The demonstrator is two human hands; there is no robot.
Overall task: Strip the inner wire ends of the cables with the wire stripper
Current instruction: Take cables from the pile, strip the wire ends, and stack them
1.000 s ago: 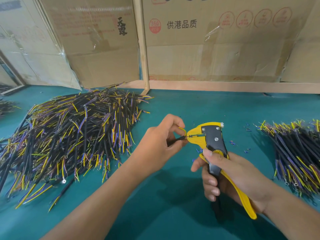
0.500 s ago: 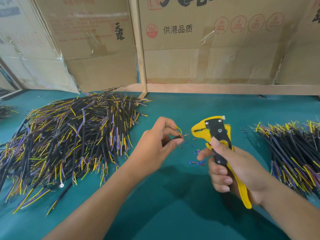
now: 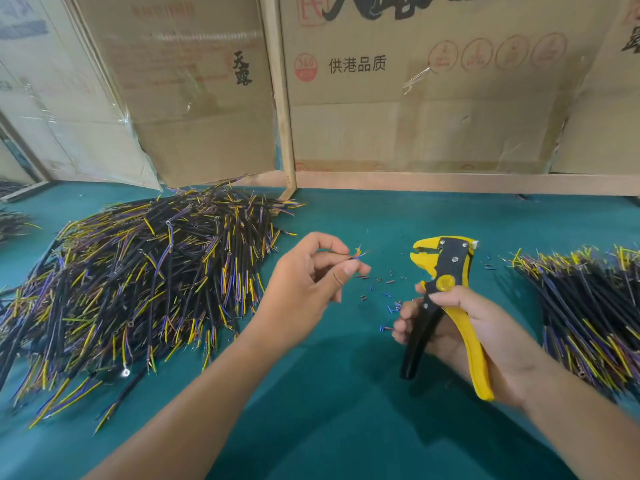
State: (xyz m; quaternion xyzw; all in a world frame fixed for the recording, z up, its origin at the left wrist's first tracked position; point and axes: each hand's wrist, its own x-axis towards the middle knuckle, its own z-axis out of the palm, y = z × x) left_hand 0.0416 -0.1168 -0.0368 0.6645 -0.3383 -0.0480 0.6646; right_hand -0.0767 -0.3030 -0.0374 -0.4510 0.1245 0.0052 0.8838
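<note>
Left hand pinching a cable, right hand gripping the stripper, the two apart over the surface.

Left to right: big cable pile (image 3: 138, 282) on the left of the teal surface (image 3: 346, 393), black sheaths with yellow and blue/purple inner wires. Left hand (image 3: 304, 282) raised just right of it, grip clenched on one cable (image 3: 356, 254) between thumb and fingertips; only its short coloured wire ends poke out to the right, sheath hidden in the hand. Loose insulation bits (image 3: 377, 289) scattered on the surface between the hands. Stripper (image 3: 446, 289), yellow and black, held upright in the right hand (image 3: 460, 327), grip wrapped round both handles, head pointing left and far, clear of the wire ends. Second cable pile (image 3: 588, 306) at the right edge. Cardboard panels (image 3: 415, 98) stand along the far side.
</note>
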